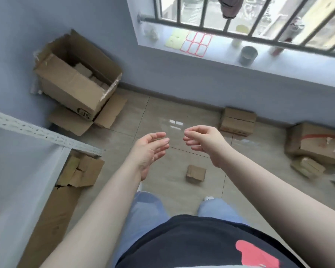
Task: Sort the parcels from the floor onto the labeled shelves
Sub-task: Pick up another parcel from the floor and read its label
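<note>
A small cardboard parcel [196, 172] lies on the tiled floor just ahead of my feet. Both hands hover above the floor, empty, fingers loosely apart: my left hand [150, 150] up and left of that parcel, my right hand [202, 139] above it. A medium parcel [237, 121] rests against the far wall. At the right stands a larger parcel with red tape [315, 145], with a flat pale parcel [307, 167] in front of it. The white shelf [17, 171] with its perforated metal rail fills the left side.
A big open carton [74, 84] holding small boxes stands in the left corner on flattened cardboard. More flattened cardboard [81, 171] lies under the shelf. The window sill [220, 55] carries label sheets, cups and bottles. Bare tiles stretch between the parcels.
</note>
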Demonstrator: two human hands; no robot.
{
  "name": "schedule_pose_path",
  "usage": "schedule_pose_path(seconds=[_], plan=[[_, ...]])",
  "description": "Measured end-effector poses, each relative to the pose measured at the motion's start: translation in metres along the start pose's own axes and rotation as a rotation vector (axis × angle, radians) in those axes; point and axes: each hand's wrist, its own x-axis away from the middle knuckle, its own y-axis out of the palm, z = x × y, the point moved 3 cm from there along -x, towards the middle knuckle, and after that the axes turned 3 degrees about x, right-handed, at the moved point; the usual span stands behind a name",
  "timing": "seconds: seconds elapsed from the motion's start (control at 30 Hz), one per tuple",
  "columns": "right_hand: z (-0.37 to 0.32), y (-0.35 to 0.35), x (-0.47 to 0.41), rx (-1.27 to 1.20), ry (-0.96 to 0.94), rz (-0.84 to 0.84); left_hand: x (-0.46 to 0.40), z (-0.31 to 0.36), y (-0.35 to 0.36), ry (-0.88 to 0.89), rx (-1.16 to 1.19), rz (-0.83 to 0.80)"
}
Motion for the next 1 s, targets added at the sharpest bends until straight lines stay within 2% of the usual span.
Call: schedule_pose_path(seconds=[0.17,0.37,0.8,1.0], plan=[[-0.009,0.054,-0.004,-0.222,0.030,0.216,-0.024,0.052,-0.054,-0.030,-0.246,-0.156],[0.001,0.097,0.008,-0.372,0.066,0.361,-0.046,0.072,-0.077,-0.058,-0.416,-0.277],[0.074,0.082,0.059,-0.678,0.112,0.645,-0.042,0.028,-0.007,-0.060,-0.767,-0.550],[0.115,0.059,0.070,-0.845,0.214,0.817,-0.061,-0.010,0.036,-0.151,-1.003,-0.681]])
